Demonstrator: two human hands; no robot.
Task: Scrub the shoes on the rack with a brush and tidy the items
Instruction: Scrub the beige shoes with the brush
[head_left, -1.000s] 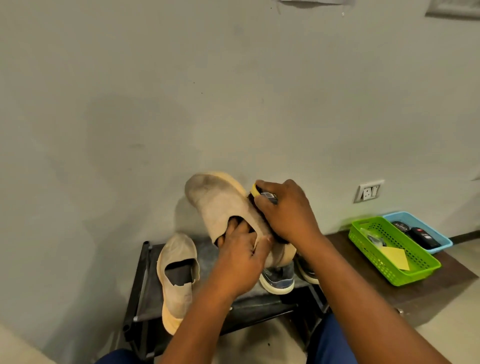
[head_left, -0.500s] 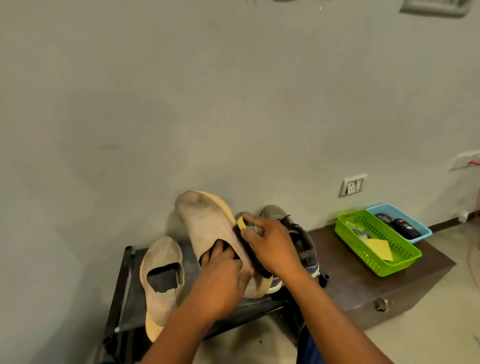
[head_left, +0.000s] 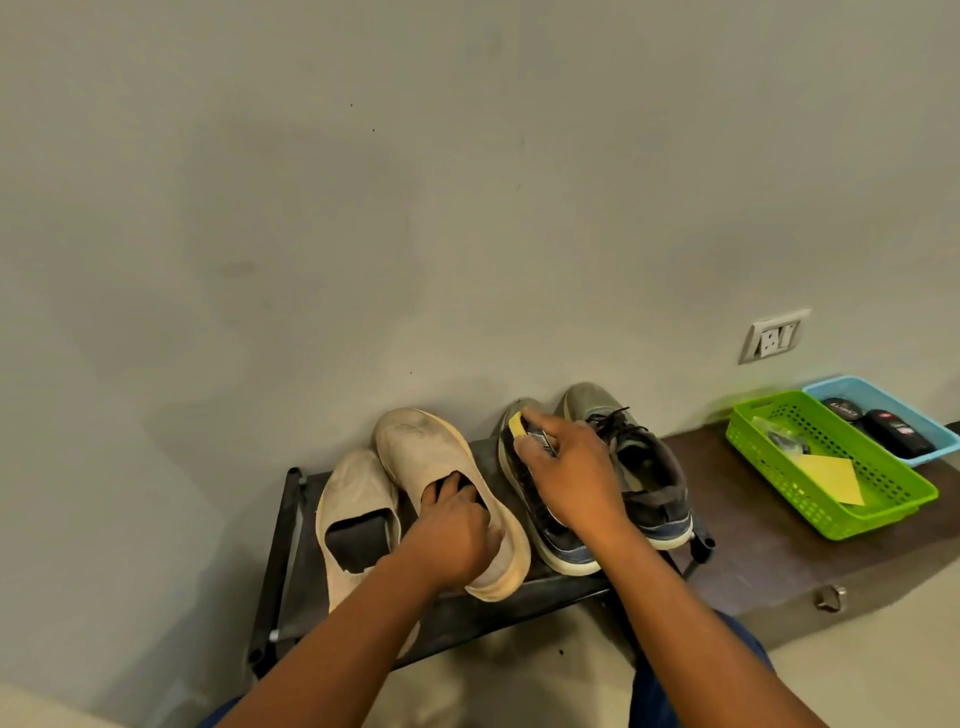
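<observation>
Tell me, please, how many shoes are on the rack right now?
4: beige slip-on far left, beige slip-on under left hand, dark sneaker beneath right hand, dark sneaker rightmost.

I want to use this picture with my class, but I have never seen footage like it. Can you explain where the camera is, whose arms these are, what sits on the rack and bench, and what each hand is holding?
No machine here: the camera is worn on a person's head, looking forward and down, so the two arms reaching in from below are that person's own. A low black rack stands against the wall with two beige slip-on shoes and a pair of dark laced sneakers on it. The left hand grips the right beige shoe at its opening, fingers tucked inside. The right hand holds a brush with a yellow end over the sneakers. To the right, a dark bench carries a green basket with yellow paper and a blue tray of dark items.
</observation>
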